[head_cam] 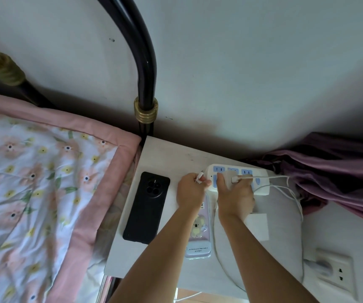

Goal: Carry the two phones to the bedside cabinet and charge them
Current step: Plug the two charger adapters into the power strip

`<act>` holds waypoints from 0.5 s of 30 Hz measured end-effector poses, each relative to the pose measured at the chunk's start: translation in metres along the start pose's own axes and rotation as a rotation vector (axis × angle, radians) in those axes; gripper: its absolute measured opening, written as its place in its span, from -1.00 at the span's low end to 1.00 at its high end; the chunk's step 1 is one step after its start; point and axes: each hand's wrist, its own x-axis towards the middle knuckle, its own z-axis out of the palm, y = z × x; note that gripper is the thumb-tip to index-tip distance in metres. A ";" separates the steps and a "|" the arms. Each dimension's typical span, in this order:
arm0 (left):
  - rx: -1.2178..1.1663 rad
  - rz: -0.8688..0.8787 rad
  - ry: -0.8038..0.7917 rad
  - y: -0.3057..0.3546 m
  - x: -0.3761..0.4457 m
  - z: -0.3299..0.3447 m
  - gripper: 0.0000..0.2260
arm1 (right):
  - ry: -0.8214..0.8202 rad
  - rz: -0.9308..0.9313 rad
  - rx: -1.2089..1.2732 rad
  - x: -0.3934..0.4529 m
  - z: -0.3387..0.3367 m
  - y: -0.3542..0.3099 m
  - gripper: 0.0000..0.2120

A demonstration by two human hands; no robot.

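White cabinet top (165,158) stands between the bed on the left and a purple curtain (338,171) on the right; being a bedside cabinet, it serves as the bench for both phones. Black phone (146,207) lies face down on its left part, camera ring toward the far end, fully in view. Just right of it lies the second phone in a pink case with a koala picture (199,235); its far end is hidden under the left forearm and wrist, so only the near half shows.

At the far right of the bench sits a white power strip with blue sockets (261,173). The right hand (235,193) covers its middle, fingers curled round a white charger plug (228,178) pressed at the strip; whether the plug is fully seated cannot be made out. The left hand (190,191) pinches the small end of a white cable (199,177) beside the strip's left end.

More white cables (294,193) loop off the right edge toward a wall socket (333,272) at near right. A floral quilt with pink border (44,182) covers the bed, below a black and brass bed frame (146,92).
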 end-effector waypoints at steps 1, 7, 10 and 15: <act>0.001 0.000 0.003 0.000 0.001 0.000 -0.89 | 0.013 0.012 0.006 -0.001 0.000 0.000 -0.47; 0.008 -0.007 -0.012 0.003 0.000 -0.003 -0.91 | 0.038 -0.069 -0.104 -0.005 0.011 0.000 -0.47; 0.026 -0.001 -0.024 0.005 0.000 -0.004 -0.92 | 0.047 -0.066 -0.110 -0.003 0.013 -0.001 -0.48; 0.060 -0.008 -0.009 0.006 0.001 -0.003 -0.91 | -0.060 -0.077 -0.074 0.003 0.006 0.006 -0.49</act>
